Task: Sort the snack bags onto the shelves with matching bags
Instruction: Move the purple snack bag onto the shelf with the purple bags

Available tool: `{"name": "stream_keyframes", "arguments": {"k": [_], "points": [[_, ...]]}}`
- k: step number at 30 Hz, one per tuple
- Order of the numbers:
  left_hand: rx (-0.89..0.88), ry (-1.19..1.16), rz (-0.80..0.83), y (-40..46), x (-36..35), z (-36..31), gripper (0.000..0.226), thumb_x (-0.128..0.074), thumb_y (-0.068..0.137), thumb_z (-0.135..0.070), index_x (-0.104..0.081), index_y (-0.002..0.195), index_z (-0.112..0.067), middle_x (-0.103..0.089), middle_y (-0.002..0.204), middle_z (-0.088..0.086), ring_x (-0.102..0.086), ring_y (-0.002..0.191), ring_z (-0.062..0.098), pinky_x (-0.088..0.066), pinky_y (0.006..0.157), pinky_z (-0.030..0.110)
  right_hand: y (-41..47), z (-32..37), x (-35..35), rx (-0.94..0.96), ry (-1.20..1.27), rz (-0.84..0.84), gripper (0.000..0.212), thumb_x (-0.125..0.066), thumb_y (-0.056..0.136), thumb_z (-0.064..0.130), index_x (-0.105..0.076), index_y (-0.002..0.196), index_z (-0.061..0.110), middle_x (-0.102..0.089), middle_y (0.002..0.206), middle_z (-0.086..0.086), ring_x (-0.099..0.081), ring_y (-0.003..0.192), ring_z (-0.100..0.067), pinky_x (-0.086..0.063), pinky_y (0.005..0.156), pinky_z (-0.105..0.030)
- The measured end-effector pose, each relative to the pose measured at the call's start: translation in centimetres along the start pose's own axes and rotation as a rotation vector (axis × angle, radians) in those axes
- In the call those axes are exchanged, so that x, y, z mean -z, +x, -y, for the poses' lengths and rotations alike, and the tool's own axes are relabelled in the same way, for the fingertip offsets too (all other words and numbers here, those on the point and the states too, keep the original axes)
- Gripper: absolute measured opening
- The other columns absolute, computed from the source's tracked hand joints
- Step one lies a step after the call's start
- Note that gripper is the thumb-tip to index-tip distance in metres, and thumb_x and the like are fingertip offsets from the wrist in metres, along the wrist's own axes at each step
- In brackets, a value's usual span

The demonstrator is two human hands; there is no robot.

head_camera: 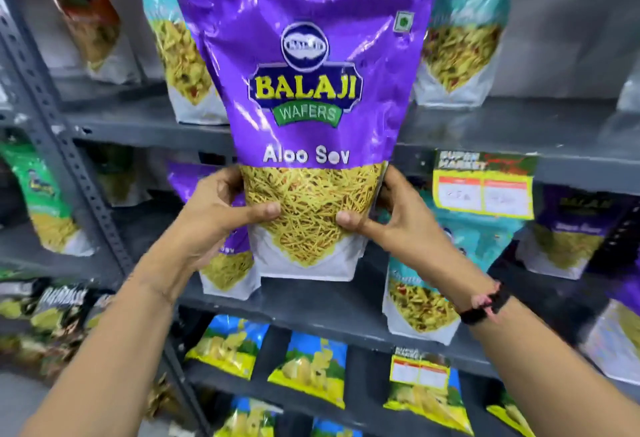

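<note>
A large purple Aloo Sev bag (308, 66) fills the middle of the head view, upright, front facing me. My left hand (221, 215) grips its lower left edge and my right hand (391, 218) its lower right edge, thumbs on the front. Its base hangs just above the middle grey shelf (318, 301). Behind my left hand stands a second purple Aloo Sev bag (228, 270) on that shelf, mostly hidden. A teal bag (426, 298) stands on the same shelf below my right wrist.
Teal bags (460, 38) stand on the upper shelf (145, 125) on both sides of the held bag. A dark purple bag (568, 229) is at the right, a green one (41, 201) at the left. Yellow-blue bags (308, 364) line the lower shelf. A slotted upright (69, 159) rises at left.
</note>
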State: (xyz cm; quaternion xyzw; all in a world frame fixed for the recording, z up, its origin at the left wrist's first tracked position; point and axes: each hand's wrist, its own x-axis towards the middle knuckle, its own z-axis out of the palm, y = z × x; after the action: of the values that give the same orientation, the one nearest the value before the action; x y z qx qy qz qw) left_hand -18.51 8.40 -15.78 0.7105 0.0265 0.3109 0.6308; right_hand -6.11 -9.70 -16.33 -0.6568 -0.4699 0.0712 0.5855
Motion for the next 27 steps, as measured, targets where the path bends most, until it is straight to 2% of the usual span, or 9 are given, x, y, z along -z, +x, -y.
{"name": "stream_keyframes", "arguments": {"k": [6,8,10,13,15,18,22,25,27], "points": [[0.191,0.086,-0.028,-1.9,0.8,10.1,0.077,-0.087,0.021,-0.037,-0.057,0.088,-0.013,-0.074,0.070,-0.012,-0.066,0.075,0.004,-0.052,0.063,0.013,-1.7,-9.5,-3.5,-0.205,-0.015,0.029,0.068,-0.071,0.049,0.066,-0.039,0.108,0.054,-0.058,0.124,0.003,-0.050,0.119,-0.025,-0.040,0.101,-0.054],[0.258,0.154,-0.009,-1.9,0.4,13.3,0.063,-0.083,0.039,-0.019,-0.057,0.094,-0.003,-0.072,0.076,-0.010,-0.065,0.078,0.008,-0.052,0.068,0.013,-2.1,-12.3,-4.1,-0.263,-0.016,0.012,0.069,-0.076,0.051,0.056,-0.040,0.110,0.050,-0.059,0.119,0.008,-0.051,0.117,-0.020,-0.041,0.101,-0.054],[0.327,0.166,-0.016,-1.6,-0.1,16.3,0.044,-0.076,0.055,0.001,-0.055,0.094,0.001,-0.068,0.085,-0.001,-0.065,0.074,0.001,-0.051,0.068,0.011,-2.3,-14.5,-4.4,-0.326,-0.047,-0.024,0.061,-0.079,0.059,0.030,-0.043,0.106,0.043,-0.058,0.110,0.018,-0.055,0.108,-0.005,-0.043,0.100,-0.050],[0.363,0.240,-0.090,-0.3,-0.8,19.9,0.045,-0.075,0.045,-0.010,-0.054,0.084,-0.019,-0.060,0.107,0.024,-0.062,0.096,0.024,-0.052,0.088,0.034,-2.0,-17.5,-4.8,-0.392,-0.080,-0.065,0.062,-0.076,0.064,0.009,-0.041,0.110,0.031,-0.058,0.105,0.012,-0.057,0.103,-0.011,-0.045,0.098,-0.048],[0.379,0.257,-0.084,0.7,-1.1,21.4,0.053,-0.076,0.037,-0.021,-0.053,0.084,-0.028,-0.057,0.113,0.029,-0.056,0.106,0.036,-0.045,0.096,0.051,-1.4,-19.1,-5.1,-0.417,-0.082,-0.102,0.068,-0.076,0.065,0.007,-0.040,0.121,0.018,-0.057,0.105,0.007,-0.055,0.104,-0.019,-0.045,0.096,-0.050],[0.414,0.295,-0.080,2.2,-1.5,23.4,0.051,-0.075,0.036,-0.028,-0.052,0.081,-0.034,-0.058,0.114,0.025,-0.056,0.107,0.036,-0.043,0.096,0.056,-0.5,-21.7,-5.3,-0.430,-0.099,-0.138,0.064,-0.076,0.063,0.014,-0.042,0.118,0.011,-0.058,0.097,0.008,-0.057,0.099,-0.032,-0.045,0.091,-0.055],[0.448,0.298,-0.083,3.3,-1.5,25.2,0.051,-0.073,0.043,-0.023,-0.051,0.087,-0.033,-0.058,0.117,0.023,-0.054,0.109,0.033,-0.042,0.098,0.055,0.3,-23.8,-5.7,-0.457,-0.032,-0.155,0.058,-0.074,0.065,0.005,-0.043,0.110,0.023,-0.055,0.102,0.015,-0.055,0.100,-0.001,-0.046,0.095,-0.032],[0.465,0.265,-0.084,3.0,-1.7,25.4,0.054,-0.071,0.052,-0.014,-0.047,0.101,-0.020,-0.053,0.122,0.019,-0.050,0.112,0.026,-0.040,0.102,0.050,0.1,-24.2,-6.5,-0.484,-0.006,-0.190,0.060,-0.074,0.058,0.024,-0.041,0.108,0.027,-0.060,0.115,-0.005,-0.055,0.112,-0.022,-0.043,0.101,-0.050],[0.452,0.282,-0.079,2.7,-1.8,25.5,0.059,-0.072,0.061,-0.007,-0.044,0.112,-0.013,-0.048,0.127,0.020,-0.047,0.118,0.028,-0.039,0.103,0.048,-0.4,-24.0,-7.0,-0.482,0.016,-0.232,0.070,-0.073,0.058,0.022,-0.038,0.119,0.025,-0.056,0.125,-0.011,-0.050,0.120,-0.026,-0.039,0.103,-0.054]]}}
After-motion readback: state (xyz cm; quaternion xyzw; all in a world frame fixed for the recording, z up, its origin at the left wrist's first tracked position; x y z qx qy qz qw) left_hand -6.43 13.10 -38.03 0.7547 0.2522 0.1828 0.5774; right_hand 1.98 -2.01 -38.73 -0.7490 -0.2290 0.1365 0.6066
